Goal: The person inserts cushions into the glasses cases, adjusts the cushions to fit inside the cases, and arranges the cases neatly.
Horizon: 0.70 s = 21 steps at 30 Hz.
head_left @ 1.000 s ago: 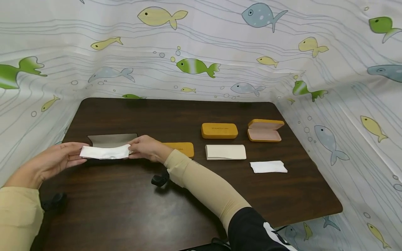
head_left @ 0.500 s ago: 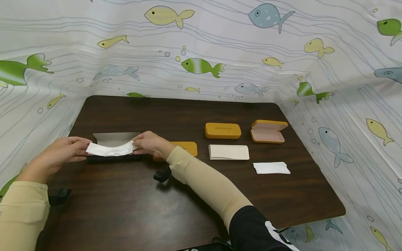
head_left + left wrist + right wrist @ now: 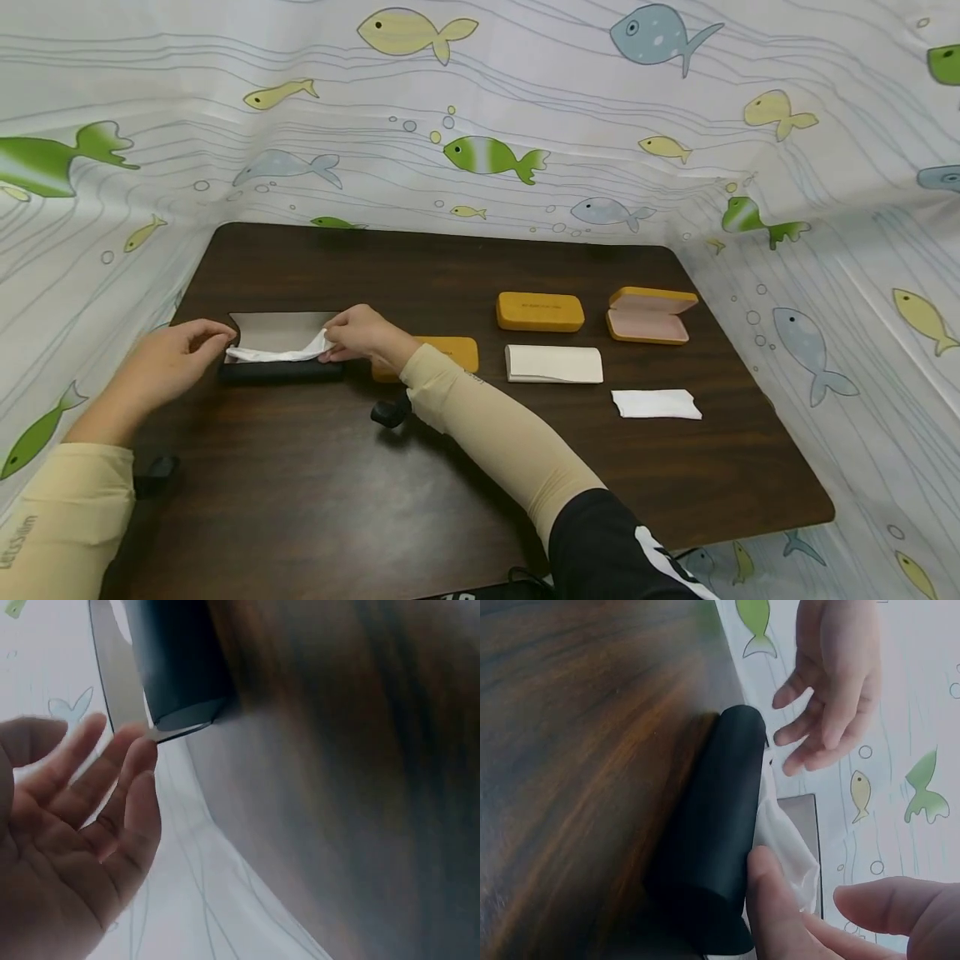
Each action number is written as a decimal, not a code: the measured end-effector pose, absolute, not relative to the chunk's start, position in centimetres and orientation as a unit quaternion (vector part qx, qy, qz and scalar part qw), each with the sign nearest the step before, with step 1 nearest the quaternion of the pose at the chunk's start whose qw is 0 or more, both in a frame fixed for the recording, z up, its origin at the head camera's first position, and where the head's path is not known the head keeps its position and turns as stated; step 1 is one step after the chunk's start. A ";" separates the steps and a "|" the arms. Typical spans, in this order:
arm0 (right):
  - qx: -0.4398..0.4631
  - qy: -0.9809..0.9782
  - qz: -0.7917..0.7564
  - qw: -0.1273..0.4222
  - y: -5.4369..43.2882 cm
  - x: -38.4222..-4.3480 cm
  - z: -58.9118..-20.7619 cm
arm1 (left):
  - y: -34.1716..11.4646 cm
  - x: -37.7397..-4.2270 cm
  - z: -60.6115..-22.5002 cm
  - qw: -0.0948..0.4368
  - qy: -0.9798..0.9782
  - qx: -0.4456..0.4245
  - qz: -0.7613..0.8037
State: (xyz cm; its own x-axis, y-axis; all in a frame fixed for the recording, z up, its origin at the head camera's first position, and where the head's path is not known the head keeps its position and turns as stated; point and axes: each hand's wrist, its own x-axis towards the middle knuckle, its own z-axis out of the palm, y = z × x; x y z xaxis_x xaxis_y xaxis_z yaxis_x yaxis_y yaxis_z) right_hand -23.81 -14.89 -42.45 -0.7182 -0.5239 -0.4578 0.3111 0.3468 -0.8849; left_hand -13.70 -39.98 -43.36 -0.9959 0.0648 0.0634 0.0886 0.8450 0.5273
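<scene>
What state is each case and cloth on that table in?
Black glasses case: open
Left white cloth: wrinkled, partly inside that case
Left yellow case: shut, partly hidden
Middle yellow case: shut
Right yellow case: open
Cream case: shut
Right white cloth: lying flat

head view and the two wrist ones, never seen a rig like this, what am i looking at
No robot here: these are a person's bare hands. One camera on the head looks down at the table; one on each wrist watches that hand. The left hand holds nothing, beside an open black case. The right hand touches a white cloth lying partly inside; whether it pinches it, I can't tell. Also on the table: three yellow cases, one open, a cream folded piece and another white cloth.
</scene>
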 end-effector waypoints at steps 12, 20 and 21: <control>-0.118 0.778 -0.532 0.312 -14.4 -23.4 -42.1 | -38.2 -12.9 -44.1 -0.002 -0.983 -0.104 -0.151; -0.210 0.856 -0.426 0.205 -14.0 -22.1 -41.8 | -37.5 -12.4 -44.6 0.022 -0.985 -0.092 -0.144; -0.221 0.854 -0.428 0.197 -14.0 -21.9 -41.9 | -37.4 -12.3 -44.6 0.031 -0.985 -0.090 -0.146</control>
State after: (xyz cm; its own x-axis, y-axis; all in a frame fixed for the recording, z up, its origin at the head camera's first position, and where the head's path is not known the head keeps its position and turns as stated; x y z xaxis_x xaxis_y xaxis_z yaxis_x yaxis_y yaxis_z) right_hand -21.92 -14.05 -41.86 -0.8251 -0.5457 -0.1466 -0.2086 0.5354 -0.8185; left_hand -12.31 -37.41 -44.58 -0.9818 0.1685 0.0875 0.1867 0.9413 0.2813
